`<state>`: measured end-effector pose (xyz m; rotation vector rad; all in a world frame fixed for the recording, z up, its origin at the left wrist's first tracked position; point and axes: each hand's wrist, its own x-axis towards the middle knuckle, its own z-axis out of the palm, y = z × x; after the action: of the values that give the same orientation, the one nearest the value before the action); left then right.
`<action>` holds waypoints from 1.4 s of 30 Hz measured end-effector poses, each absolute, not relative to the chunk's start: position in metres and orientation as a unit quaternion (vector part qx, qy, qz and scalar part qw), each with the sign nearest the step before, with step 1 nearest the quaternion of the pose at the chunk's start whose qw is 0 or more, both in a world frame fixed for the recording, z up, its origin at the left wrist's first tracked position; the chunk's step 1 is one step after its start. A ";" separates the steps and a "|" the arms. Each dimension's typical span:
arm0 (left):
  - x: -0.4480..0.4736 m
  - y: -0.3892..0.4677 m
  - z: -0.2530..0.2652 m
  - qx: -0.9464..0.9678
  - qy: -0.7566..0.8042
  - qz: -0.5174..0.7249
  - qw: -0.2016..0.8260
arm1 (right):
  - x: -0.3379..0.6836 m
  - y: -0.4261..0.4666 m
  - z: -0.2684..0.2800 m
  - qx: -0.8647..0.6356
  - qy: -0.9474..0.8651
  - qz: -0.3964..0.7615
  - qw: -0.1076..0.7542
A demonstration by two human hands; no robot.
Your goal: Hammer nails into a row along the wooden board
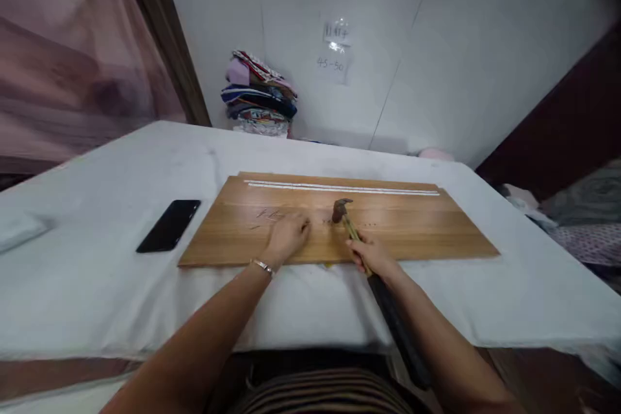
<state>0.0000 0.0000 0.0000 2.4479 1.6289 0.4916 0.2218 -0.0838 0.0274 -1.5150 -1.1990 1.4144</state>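
My right hand [371,253] is wrapped around the shaft of a claw hammer [350,228], its metal head raised over the board and its dark grip trailing back beside my forearm. On the wooden board [427,229] rests my left hand [287,237], fingers curled in; whatever they may hold is hidden. Several thin dark nails [264,213] lie loose just beyond and left of that hand. A line of small dark marks or nails [370,224] runs across the board's middle, partly behind the hammer. Two white strips [339,189] stretch along the board's far side.
A black phone [169,226] lies left of the board on the white-covered table [97,233]. Folded cloths [261,96] are stacked against the wall at the back. A pink curtain [72,45] hangs at the left. Patterned fabric [587,242] lies beyond the table's right edge.
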 end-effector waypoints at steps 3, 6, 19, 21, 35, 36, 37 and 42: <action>0.000 0.004 -0.004 0.814 0.550 0.174 0.067 | 0.223 -0.083 0.028 -0.589 -0.460 0.553 0.367; 0.000 0.007 -0.008 0.821 0.536 0.189 0.057 | 0.224 -0.083 0.029 -0.581 -0.460 0.553 0.380; -0.003 0.007 -0.012 0.830 0.503 0.224 0.092 | 0.227 -0.084 0.025 -0.574 -0.458 0.564 0.379; -0.003 0.007 -0.012 0.831 0.500 0.224 0.095 | 0.228 -0.085 0.028 -0.571 -0.453 0.567 0.385; -0.003 0.007 -0.014 0.828 0.508 0.210 0.114 | 0.232 -0.087 0.033 -0.569 -0.452 0.583 0.364; -0.003 0.007 -0.013 0.828 0.507 0.210 0.116 | 0.233 -0.087 0.034 -0.568 -0.452 0.583 0.365; -0.004 0.006 -0.013 0.829 0.505 0.209 0.117 | 0.233 -0.088 0.036 -0.569 -0.452 0.583 0.364; -0.004 0.007 -0.013 0.832 0.500 0.210 0.119 | 0.233 -0.087 0.035 -0.578 -0.458 0.578 0.348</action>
<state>-0.0042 0.0068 -0.0132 2.4321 1.4623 0.6129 0.2332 -0.0873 0.0350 -1.4989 -1.1876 1.4995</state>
